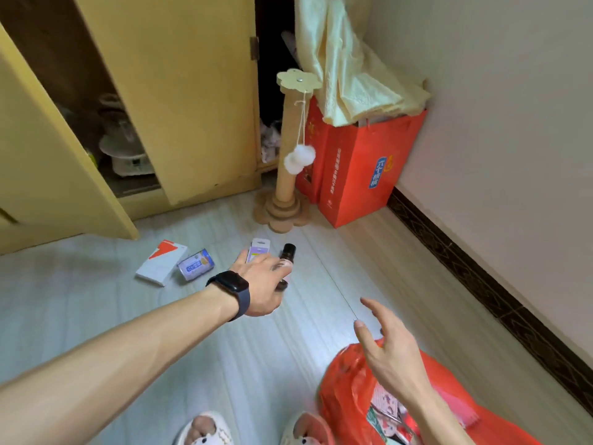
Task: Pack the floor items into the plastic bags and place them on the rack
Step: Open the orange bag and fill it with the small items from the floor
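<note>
My left hand [261,284], with a dark watch on the wrist, grips a small dark bottle with a black cap [287,256] and a flat purple and white packet [259,252] above the floor. My right hand [386,343] hovers open, fingers spread, just over the mouth of a red plastic bag [346,380] at the lower right; the bag holds printed packets. On the floor to the left lie a white box with a red corner [160,263] and a small purple can [195,264] on its side.
A yellow cabinet [179,91] with open doors stands at the back left. A cardboard scratching post [288,155] with white pompoms and red paper bags [359,168] fill the back corner. The wall's dark skirting [481,277] runs along the right. My slippers [205,428] show at the bottom.
</note>
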